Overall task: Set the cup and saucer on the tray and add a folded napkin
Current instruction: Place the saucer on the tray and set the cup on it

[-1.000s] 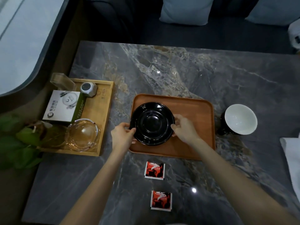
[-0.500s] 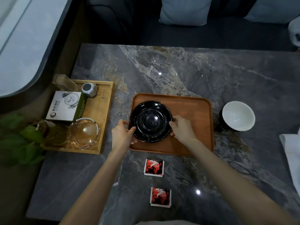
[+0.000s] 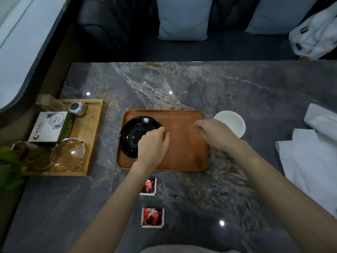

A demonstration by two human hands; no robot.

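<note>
The black saucer (image 3: 132, 136) lies on the left part of the brown tray (image 3: 184, 148) in the middle of the marble table. My left hand (image 3: 154, 143) hovers over the saucer's right rim with loosely curled fingers and nothing in it. My right hand (image 3: 214, 132), blurred, is over the tray's right edge, fingers apart, just short of the cup (image 3: 232, 121). The cup, dark outside and white inside, stands on the table to the right of the tray, partly hidden by that hand. White napkins (image 3: 310, 157) lie at the far right.
Two red sachets (image 3: 148, 187) (image 3: 152, 217) lie in front of the tray. At the left a light wooden tray (image 3: 94, 136) holds a glass ashtray (image 3: 69, 154), a box (image 3: 49, 128) and a small clock. A plant (image 3: 9, 165) sits at the left edge, a sofa behind.
Both hands have let go of the saucer, which now rests on the tray. The left hand shifted right across it; the right hand moved right toward the cup.
</note>
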